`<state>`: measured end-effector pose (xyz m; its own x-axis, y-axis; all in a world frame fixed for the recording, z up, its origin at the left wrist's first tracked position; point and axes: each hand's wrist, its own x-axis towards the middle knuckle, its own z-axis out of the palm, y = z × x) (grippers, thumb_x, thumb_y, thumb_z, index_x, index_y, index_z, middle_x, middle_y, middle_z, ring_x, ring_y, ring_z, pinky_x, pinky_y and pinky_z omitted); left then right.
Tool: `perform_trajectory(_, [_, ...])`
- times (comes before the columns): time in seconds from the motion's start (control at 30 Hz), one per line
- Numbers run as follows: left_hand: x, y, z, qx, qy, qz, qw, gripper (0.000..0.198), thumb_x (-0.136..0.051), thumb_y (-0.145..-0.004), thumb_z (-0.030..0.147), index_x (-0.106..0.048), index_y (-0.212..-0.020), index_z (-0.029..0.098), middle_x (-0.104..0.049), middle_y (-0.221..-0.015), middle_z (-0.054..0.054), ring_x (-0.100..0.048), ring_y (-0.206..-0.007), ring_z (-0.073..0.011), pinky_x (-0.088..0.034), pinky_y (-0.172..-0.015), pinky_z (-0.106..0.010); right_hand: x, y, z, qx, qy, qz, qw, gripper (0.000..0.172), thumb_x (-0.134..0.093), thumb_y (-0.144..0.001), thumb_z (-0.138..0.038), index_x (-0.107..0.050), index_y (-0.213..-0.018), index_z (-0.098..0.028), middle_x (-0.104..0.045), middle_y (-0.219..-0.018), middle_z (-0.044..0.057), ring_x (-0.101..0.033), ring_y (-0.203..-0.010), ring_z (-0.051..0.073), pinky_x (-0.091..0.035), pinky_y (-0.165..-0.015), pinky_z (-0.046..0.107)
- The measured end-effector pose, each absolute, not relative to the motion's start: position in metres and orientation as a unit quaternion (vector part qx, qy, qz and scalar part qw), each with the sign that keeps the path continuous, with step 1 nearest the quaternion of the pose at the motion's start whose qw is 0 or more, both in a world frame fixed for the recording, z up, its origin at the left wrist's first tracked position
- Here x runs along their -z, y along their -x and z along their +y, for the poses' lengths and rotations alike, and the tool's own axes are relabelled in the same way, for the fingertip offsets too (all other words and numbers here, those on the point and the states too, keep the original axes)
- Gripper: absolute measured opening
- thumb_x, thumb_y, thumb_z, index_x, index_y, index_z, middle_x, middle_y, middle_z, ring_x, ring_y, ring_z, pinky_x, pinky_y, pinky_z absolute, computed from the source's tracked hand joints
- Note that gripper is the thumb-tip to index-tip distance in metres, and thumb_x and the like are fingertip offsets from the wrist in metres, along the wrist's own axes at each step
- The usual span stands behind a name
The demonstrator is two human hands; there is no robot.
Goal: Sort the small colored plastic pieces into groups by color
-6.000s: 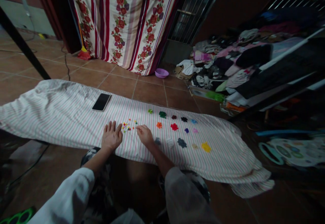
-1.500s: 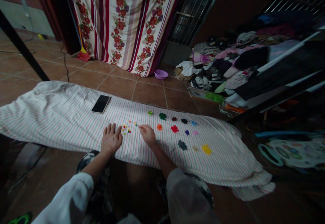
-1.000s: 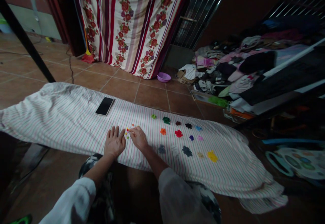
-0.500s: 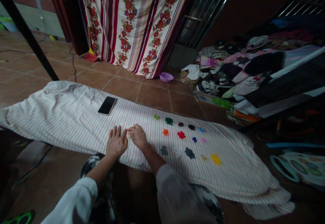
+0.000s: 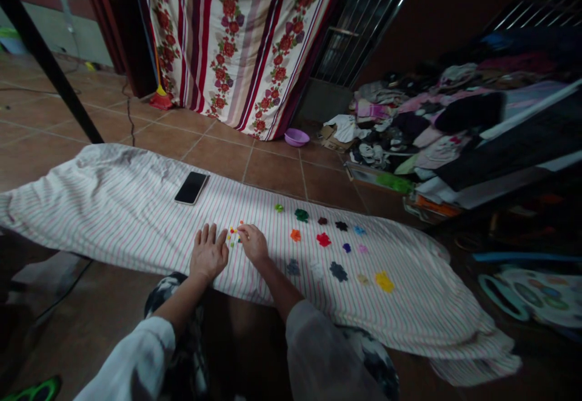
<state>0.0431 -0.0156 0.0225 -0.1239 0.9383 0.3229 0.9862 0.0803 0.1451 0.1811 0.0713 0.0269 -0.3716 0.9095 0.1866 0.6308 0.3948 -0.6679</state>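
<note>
A striped cloth (image 5: 113, 219) lies across the tiled floor. My left hand (image 5: 208, 255) rests flat on it, fingers stretched out, holding nothing. Just right of it sits a small pile of mixed coloured beads (image 5: 233, 235). My right hand (image 5: 253, 243) is curled at the pile's right edge, fingertips pinched together on the cloth; what is between them is too small to see. Further right lie separate little heaps by colour: green (image 5: 301, 214), orange (image 5: 295, 235), red (image 5: 324, 240), dark blue (image 5: 338, 271), yellow (image 5: 384, 280) and several more.
A black phone (image 5: 191, 188) lies on the cloth at the back left. A floral curtain (image 5: 240, 37) hangs behind, with a purple bowl (image 5: 296, 137) on the floor beside it. Piled clothes (image 5: 409, 128) fill the right side. A dark pole (image 5: 45, 56) slants at the left.
My right hand went from the pile's right side into the pile, then drew back a little to its right edge. The left hand stayed flat. The camera shifted slightly.
</note>
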Motion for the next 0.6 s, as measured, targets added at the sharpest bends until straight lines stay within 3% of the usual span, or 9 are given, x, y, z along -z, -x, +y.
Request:
perform_trajectory(0.23, [-0.024, -0.042, -0.017, 0.178, 0.658, -0.729, 0.054, 0.048, -0.041, -0.089, 0.03, -0.057, -0.133, 0.02, -0.049, -0.144, -0.016, -0.036, -0.139, -0.0357, -0.027, -0.112, -0.054, -0.016, -0.201, 0.069, -0.312, 0.566, -0.677, 0.352, 0.023, -0.049, -0.086, -0.023, -0.069, -0.098, -0.025, -0.073, -0.097, 0.001, -0.067, -0.088, 0.015, -0.052, -0.086, 0.031])
perform_trajectory(0.6, [-0.006, -0.053, -0.034, 0.135, 0.69, -0.71, 0.047, 0.059, -0.031, -0.094, 0.041, -0.045, -0.142, 0.01, -0.035, -0.15, -0.023, -0.029, -0.143, -0.0359, -0.023, -0.112, -0.06, -0.018, -0.209, 0.025, -0.348, 0.578, -0.643, 0.363, 0.022, -0.052, -0.084, -0.023, -0.072, -0.092, -0.025, -0.075, -0.092, 0.002, -0.069, -0.086, 0.017, -0.053, -0.082, 0.031])
